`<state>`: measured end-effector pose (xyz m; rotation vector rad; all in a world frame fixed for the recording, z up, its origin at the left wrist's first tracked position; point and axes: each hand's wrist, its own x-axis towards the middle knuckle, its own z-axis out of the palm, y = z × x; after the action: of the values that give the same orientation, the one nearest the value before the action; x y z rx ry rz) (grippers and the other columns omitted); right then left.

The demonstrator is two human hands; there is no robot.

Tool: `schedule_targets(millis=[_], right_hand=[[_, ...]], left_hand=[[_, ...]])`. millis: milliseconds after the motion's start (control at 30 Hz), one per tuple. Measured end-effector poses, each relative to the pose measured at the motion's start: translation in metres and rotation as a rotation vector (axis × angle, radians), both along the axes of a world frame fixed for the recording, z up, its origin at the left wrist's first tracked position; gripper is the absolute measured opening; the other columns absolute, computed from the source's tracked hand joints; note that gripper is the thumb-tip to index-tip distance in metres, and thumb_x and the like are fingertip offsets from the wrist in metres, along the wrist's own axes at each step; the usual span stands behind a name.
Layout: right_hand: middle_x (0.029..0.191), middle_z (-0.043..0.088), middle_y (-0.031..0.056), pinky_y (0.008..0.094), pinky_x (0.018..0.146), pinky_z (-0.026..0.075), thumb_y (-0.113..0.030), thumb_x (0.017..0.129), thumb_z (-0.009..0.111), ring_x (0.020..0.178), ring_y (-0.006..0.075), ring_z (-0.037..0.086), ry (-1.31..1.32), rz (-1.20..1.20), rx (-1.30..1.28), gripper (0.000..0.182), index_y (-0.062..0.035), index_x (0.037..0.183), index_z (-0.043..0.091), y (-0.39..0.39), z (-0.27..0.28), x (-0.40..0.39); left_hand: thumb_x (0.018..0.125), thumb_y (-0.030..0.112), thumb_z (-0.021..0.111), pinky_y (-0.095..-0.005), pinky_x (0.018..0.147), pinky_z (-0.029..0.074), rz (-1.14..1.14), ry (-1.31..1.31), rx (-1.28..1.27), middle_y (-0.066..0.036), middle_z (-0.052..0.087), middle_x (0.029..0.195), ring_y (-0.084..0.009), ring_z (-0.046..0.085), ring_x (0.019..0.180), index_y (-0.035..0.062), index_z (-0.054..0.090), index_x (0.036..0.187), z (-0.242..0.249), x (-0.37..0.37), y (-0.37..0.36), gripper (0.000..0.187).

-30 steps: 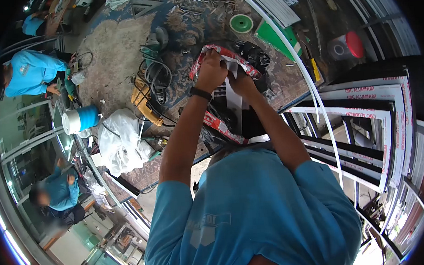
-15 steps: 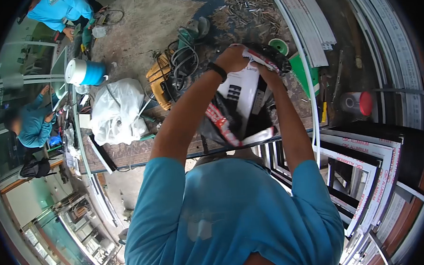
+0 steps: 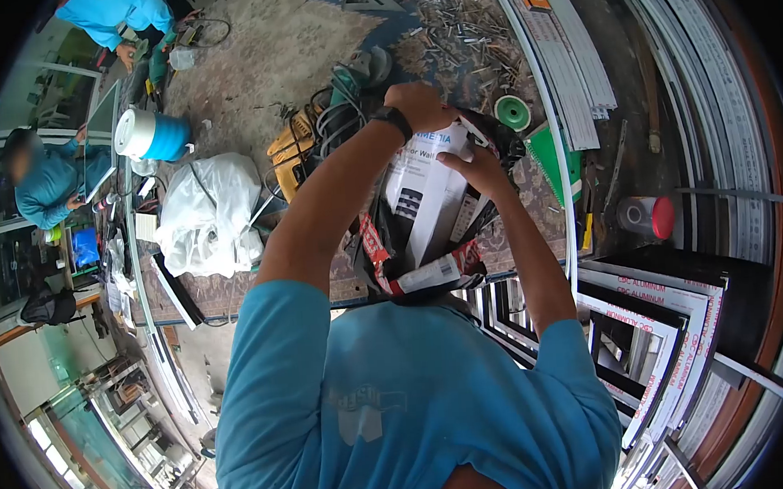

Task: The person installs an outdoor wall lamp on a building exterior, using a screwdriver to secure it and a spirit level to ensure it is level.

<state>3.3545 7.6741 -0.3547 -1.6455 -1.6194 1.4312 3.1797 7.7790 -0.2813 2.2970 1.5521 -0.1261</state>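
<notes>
A white printed box (image 3: 428,170) with lamp pictures and lettering, part of which reads "Wall", rests at the bench's front edge. Torn black plastic wrapping (image 3: 382,261) with red and white tape surrounds its sides and lower end. My left hand (image 3: 419,108), with a dark band on its wrist, is closed at the box's far end, gripping the wrapping there; its fingertips are hidden. On the box's right side my right hand (image 3: 478,169) is closed, thumb over the printed face and the other fingers out of sight.
Beyond the box lie a green angle grinder (image 3: 346,90) and a yellow power tool (image 3: 292,152). A clear plastic bag (image 3: 210,215) and a blue-white jug (image 3: 153,135) stand left. Framed aluminium pieces (image 3: 653,336) lean at right. Two co-workers (image 3: 47,180) (image 3: 118,19) are at left.
My right hand has moved down the box's side, its thumb now on the printed face. More of that face shows at the far end. The view has shifted slightly.
</notes>
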Motion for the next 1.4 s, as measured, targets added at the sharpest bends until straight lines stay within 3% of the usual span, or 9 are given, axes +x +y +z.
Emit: schedule_targets(millis=[333, 433, 633, 867, 967, 1033, 1167, 1267, 1400], right_hand=[[0.121, 0.065, 0.0204, 0.0414, 0.098, 0.048, -0.021, 0.083, 0.076, 0.112, 0.0332, 0.063, 0.075, 0.025, 0.369, 0.063, 0.0023, 0.134, 0.049, -0.02, 0.021, -0.007], [0.123, 0.063, 0.0216, 0.0403, 0.099, 0.048, -0.018, 0.083, 0.076, 0.116, 0.0327, 0.061, 0.1, 0.012, 0.343, 0.063, 0.0027, 0.135, 0.048, -0.029, 0.058, -0.01], [0.124, 0.061, 0.0211, 0.0387, 0.101, 0.046, -0.01, 0.08, 0.076, 0.116, 0.0311, 0.06, 0.03, -0.07, 0.275, 0.07, 0.003, 0.142, 0.044, -0.027, 0.04, -0.017], [0.143, 0.046, 0.0179, 0.0395, 0.105, 0.045, 0.0, 0.074, 0.076, 0.128, 0.0312, 0.052, 0.294, -0.07, 0.398, 0.069, 0.0032, 0.137, 0.05, -0.046, 0.092, -0.02], [0.145, 0.044, 0.017, 0.0399, 0.112, 0.038, 0.004, 0.071, 0.076, 0.137, 0.0294, 0.045, 0.318, -0.025, 0.587, 0.054, -0.0002, 0.121, 0.058, -0.063, 0.098, -0.014], [0.148, 0.041, 0.0182, 0.0411, 0.114, 0.034, 0.006, 0.07, 0.076, 0.14, 0.0276, 0.039, 0.545, -0.188, 0.644, 0.044, -0.005, 0.106, 0.052, -0.061, 0.089, -0.014], [0.145, 0.043, 0.0179, 0.0409, 0.108, 0.038, 0.006, 0.07, 0.077, 0.127, 0.0253, 0.047, 0.759, -0.391, 0.69, 0.048, -0.0085, 0.105, 0.048, -0.036, 0.104, -0.013], [0.136, 0.051, 0.0162, 0.037, 0.101, 0.041, -0.001, 0.066, 0.08, 0.123, 0.0222, 0.049, 0.51, -0.336, 0.903, 0.047, -0.0101, 0.101, 0.049, 0.0, 0.108, -0.026], [0.136, 0.051, 0.0127, 0.0368, 0.1, 0.044, -0.004, 0.079, 0.078, 0.125, 0.0243, 0.051, 0.783, -0.296, 0.636, 0.042, -0.0094, 0.113, 0.053, 0.001, 0.16, -0.057]], left_hand=[[0.085, 0.054, 0.063, -0.0473, 0.077, 0.059, -0.089, 0.106, -0.01, -0.022, 0.074, 0.101, -0.0347, 0.074, 0.089, 0.0048, 0.077, 0.099, -0.027, -0.024, 0.042, 0.053], [0.088, 0.047, 0.066, -0.0486, 0.081, 0.058, -0.222, 0.172, -0.605, -0.023, 0.072, 0.11, -0.033, 0.074, 0.096, 0.0041, 0.075, 0.107, -0.024, -0.046, 0.078, 0.048], [0.089, 0.039, 0.067, -0.0474, 0.084, 0.058, -0.103, -0.18, -0.008, -0.018, 0.074, 0.105, -0.0363, 0.072, 0.096, 0.0118, 0.078, 0.105, -0.074, -0.048, 0.053, 0.033], [0.087, 0.034, 0.066, -0.0478, 0.09, 0.055, 0.12, -0.007, -0.001, -0.019, 0.074, 0.102, -0.0401, 0.069, 0.101, 0.0068, 0.077, 0.101, -0.115, -0.07, 0.064, 0.032], [0.092, 0.033, 0.062, -0.0434, 0.093, 0.055, -0.249, -0.072, -0.108, -0.021, 0.071, 0.113, -0.0414, 0.068, 0.104, 0.009, 0.075, 0.106, -0.117, -0.075, 0.06, 0.031], [0.096, 0.031, 0.059, -0.04, 0.096, 0.053, -0.414, -0.66, -0.204, -0.019, 0.069, 0.12, -0.0356, 0.067, 0.109, 0.0059, 0.073, 0.112, -0.126, -0.087, 0.058, 0.033], [0.096, 0.044, 0.067, -0.0386, 0.109, 0.043, 0.294, -1.573, -0.678, -0.01, 0.058, 0.138, -0.0237, 0.055, 0.127, 0.0008, 0.052, 0.141, -0.03, -0.099, -0.027, 0.064], [0.073, 0.053, 0.088, -0.0386, 0.114, 0.037, 0.187, -1.487, -0.635, -0.015, 0.054, 0.143, -0.0258, 0.049, 0.134, -0.004, 0.042, 0.147, -0.049, -0.114, -0.087, 0.103], [0.078, 0.034, 0.084, -0.0426, 0.104, 0.049, 0.454, -1.675, -0.58, -0.013, 0.062, 0.132, -0.0283, 0.062, 0.119, -0.0003, 0.048, 0.141, -0.065, -0.156, -0.109, 0.081]])
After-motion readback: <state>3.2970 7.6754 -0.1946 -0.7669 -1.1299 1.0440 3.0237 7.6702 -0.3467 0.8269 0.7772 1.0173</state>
